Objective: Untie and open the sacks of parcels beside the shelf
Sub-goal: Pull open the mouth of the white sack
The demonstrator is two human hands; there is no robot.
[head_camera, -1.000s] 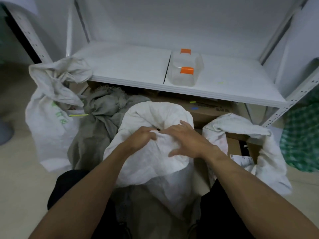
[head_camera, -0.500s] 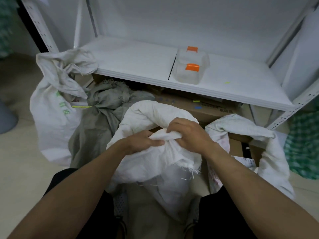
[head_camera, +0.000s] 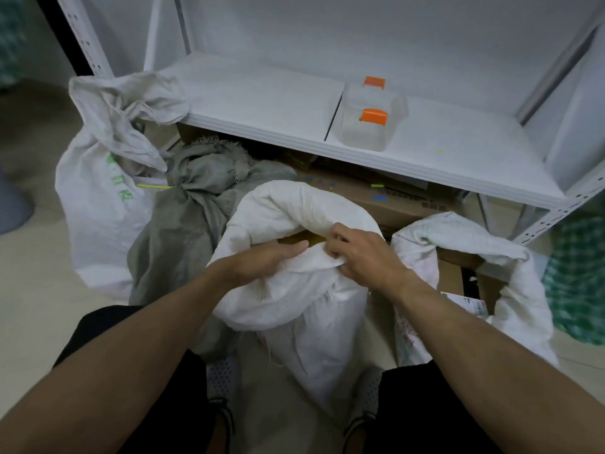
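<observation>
White woven rim of the mid sack (head_camera: 294, 290) is pinched in the curled right fingers (head_camera: 337, 235), right hand (head_camera: 363, 257) clenched on the fold. Left fingers (head_camera: 294, 249) lie nearly straight over the same rim, touching it, thumb hidden; can't tell if the left hand (head_camera: 258, 262) grips or only presses. Hands close together, mouth of the sack gaping just beyond the fingertips, something yellow (head_camera: 304, 239) showing inside. Sack stands on the floor between the knees. Just left of the left hand: grey sack (head_camera: 196, 204), top bunched. Further left: tied sack (head_camera: 98, 198), white with green print, yellow tie (head_camera: 154, 186) at its neck. Right of the right hand: open sack (head_camera: 458, 237), rim rolled down, labelled box inside. Beyond the fingers: cardboard box (head_camera: 393, 204) under the shelf (head_camera: 262, 103); clear tub (head_camera: 370, 126) with orange clips on the shelf. Far right: green checked bag (head_camera: 579, 273).
</observation>
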